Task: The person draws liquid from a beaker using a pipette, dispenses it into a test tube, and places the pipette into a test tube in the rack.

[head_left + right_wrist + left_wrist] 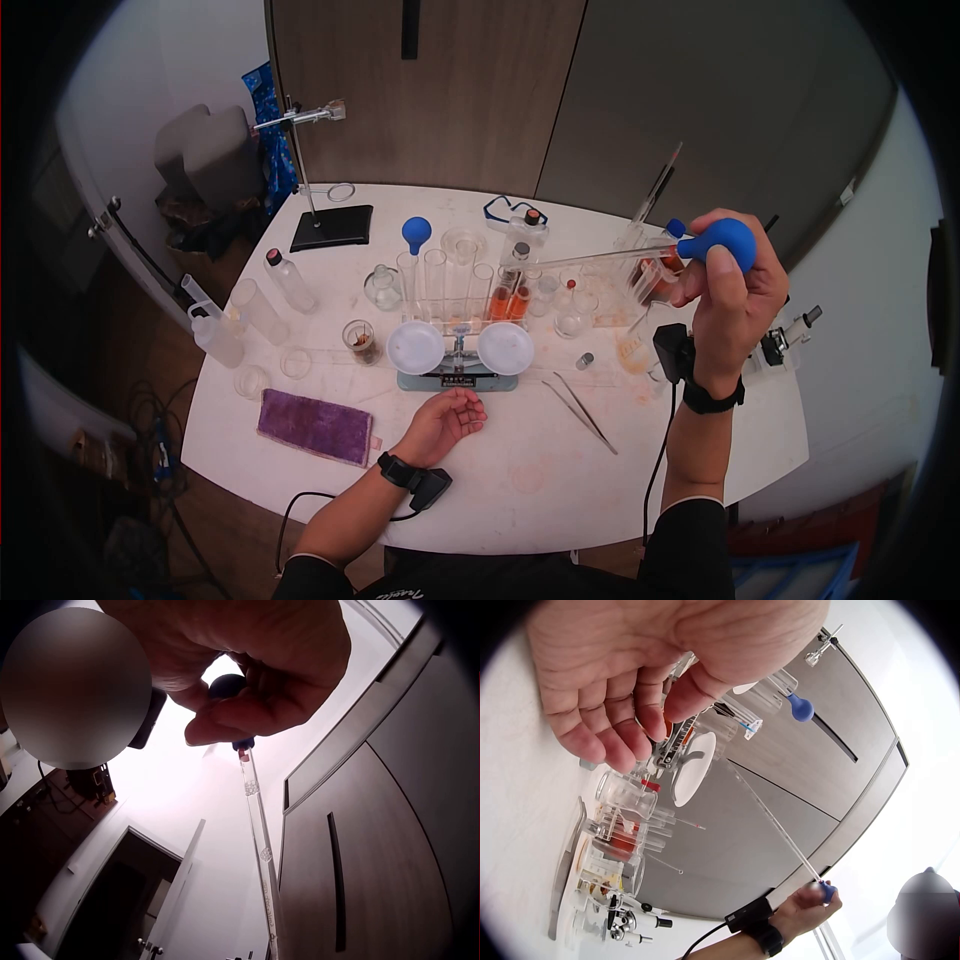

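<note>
My right hand is raised over the table's right side and pinches the blue rubber bulb of a long graduated glass pipette. The pipette slants leftward, its tip overlapping the test tube rack in the head view. Small bubbles show inside the upper pipette glass in the right wrist view. My left hand lies on the tabletop with loosely curled fingers, holding nothing, just in front of a balance with two white pans. Behind the balance, clear test tubes stand beside tubes of orange liquid.
Metal tweezers lie right of my left hand, a purple cloth to its left. A stand rises at back left. Bottles and a beaker stand on the left; more glassware and a microscope on the right.
</note>
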Motion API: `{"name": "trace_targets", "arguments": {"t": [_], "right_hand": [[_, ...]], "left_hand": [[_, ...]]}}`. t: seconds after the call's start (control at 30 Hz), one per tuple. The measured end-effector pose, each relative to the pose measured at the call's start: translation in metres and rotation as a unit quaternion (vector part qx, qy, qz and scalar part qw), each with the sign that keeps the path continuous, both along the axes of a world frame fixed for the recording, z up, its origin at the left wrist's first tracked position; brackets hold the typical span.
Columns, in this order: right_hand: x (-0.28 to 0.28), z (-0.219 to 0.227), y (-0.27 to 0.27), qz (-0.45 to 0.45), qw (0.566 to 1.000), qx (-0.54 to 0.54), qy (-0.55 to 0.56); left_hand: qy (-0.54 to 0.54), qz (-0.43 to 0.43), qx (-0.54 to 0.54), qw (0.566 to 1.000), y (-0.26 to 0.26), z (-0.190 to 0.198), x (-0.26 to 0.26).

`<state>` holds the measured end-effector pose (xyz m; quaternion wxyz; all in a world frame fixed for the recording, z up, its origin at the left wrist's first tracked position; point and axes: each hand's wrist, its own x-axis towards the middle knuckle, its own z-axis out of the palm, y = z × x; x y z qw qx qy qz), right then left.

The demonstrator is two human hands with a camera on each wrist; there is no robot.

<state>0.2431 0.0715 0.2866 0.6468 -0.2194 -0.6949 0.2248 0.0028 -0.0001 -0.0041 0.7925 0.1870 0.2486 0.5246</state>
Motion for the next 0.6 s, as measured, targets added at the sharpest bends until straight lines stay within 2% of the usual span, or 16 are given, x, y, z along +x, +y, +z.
{"name": "trace_targets", "arguments": {"t": [0.6], "right_hand": [[-0.0082,0.0014,0.0025,0.001,1.000,-0.003,-0.010]], "left_hand": [[-0.010,0.000,-0.004,1.000,0.0002,0.0018,-0.0011]]}}
